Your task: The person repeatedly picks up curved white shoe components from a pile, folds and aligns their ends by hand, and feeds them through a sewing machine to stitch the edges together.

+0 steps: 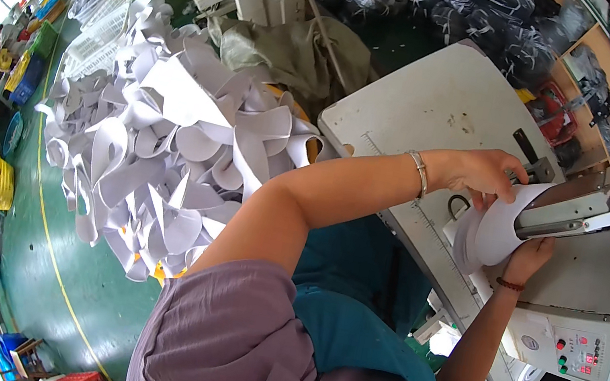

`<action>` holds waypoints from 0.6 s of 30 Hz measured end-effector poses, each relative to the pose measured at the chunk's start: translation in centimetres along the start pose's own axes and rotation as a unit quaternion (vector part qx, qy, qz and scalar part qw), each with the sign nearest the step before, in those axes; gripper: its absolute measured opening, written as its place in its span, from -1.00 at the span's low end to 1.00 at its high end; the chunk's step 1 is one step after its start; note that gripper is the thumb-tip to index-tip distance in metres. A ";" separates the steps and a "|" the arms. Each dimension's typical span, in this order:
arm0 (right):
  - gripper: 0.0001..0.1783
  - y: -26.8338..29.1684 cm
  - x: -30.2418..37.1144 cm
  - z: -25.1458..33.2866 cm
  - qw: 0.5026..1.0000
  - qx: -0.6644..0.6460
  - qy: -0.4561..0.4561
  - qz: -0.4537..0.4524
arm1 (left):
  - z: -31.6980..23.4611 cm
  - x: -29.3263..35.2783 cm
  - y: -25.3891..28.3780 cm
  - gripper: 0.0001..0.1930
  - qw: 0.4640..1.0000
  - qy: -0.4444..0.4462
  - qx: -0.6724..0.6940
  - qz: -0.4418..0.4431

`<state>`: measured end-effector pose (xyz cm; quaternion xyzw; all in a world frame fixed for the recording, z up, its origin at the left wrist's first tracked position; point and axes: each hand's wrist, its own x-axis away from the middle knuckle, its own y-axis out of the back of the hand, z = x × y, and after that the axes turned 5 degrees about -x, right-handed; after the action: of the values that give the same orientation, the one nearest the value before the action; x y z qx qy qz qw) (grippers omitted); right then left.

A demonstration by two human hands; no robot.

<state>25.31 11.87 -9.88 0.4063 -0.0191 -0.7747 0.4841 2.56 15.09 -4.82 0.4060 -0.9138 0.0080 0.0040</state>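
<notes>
A white curved sheet piece wraps around the end of the metal machine arm at the right. My left hand, below a silver bracelet, has its fingers bent over the sheet's upper edge. At the lower edge, close to the metal arm, my right hand grips the same sheet; a dark red bead bracelet is on that wrist. More white curved layers show just left of the held sheet. My left fingertips are partly hidden behind it.
A large heap of white curved pieces rises at the left. The pale machine table reaches under my left forearm. A control panel with buttons faces me at lower right. Grey plastic bags lie at the back.
</notes>
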 end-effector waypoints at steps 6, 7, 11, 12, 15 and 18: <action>-0.73 -0.3 1.0 -1.8 0.999 0.037 -0.001 0.013 | 1.1 2.1 -1.5 -0.60 0.995 -0.022 -0.013 -0.097; -0.74 0.0 1.1 -2.0 0.998 0.042 0.044 0.006 | 1.6 3.0 -1.0 -0.62 0.987 -0.062 -0.120 -0.086; -0.84 0.6 4.1 -0.3 1.000 -0.020 0.000 -0.016 | 1.2 10.4 1.3 -0.72 0.916 -0.069 -0.379 -0.109; -0.84 0.7 5.1 0.9 1.000 -0.021 -0.005 -0.013 | 0.8 13.3 2.4 -0.73 0.896 -0.057 -0.417 -0.143; -0.83 1.0 7.8 3.8 0.974 -0.206 -0.048 -0.080 | -0.1 21.3 4.8 -0.71 0.757 0.004 -0.548 -0.356; -0.85 1.7 10.3 3.9 0.976 -0.212 -0.003 -0.042 | -0.2 27.3 7.7 -0.63 0.488 0.121 -0.750 -0.430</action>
<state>21.99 1.65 -12.88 0.2925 0.1614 -0.7822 0.5259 -21.51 -0.01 -4.28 0.5865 -0.2768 -0.6343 0.4208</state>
